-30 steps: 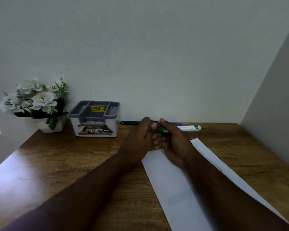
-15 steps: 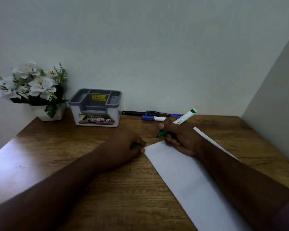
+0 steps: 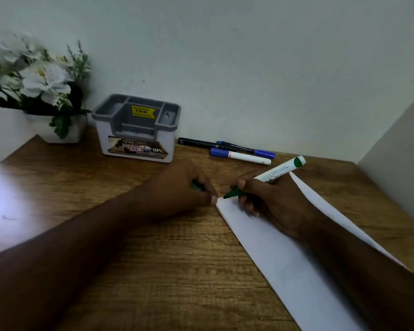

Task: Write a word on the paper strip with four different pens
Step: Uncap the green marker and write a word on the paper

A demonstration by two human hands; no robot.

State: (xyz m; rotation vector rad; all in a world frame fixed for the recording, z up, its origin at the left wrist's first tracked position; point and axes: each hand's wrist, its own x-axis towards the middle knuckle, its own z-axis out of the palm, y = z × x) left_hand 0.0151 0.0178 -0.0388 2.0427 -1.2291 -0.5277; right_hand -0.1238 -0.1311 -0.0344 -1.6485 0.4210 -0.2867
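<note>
Green marker (image 3: pixel 268 178) sits in my right hand (image 3: pixel 270 199), fingers wrapped round the barrel, tip at the far left corner of the paper strip (image 3: pixel 280 256) at centre frame. My left hand (image 3: pixel 182 189) rests just beside that corner, curled closed on the green cap (image 3: pixel 197 186). Grey-rimmed organiser (image 3: pixel 136 127), upper left centre: compartments show nothing but a yellow price sticker. Three pens (image 3: pixel 227 150) lie on the wooden desk (image 3: pixel 153 271) to its right. Flower pot (image 3: pixel 58 130) at upper left.
</note>
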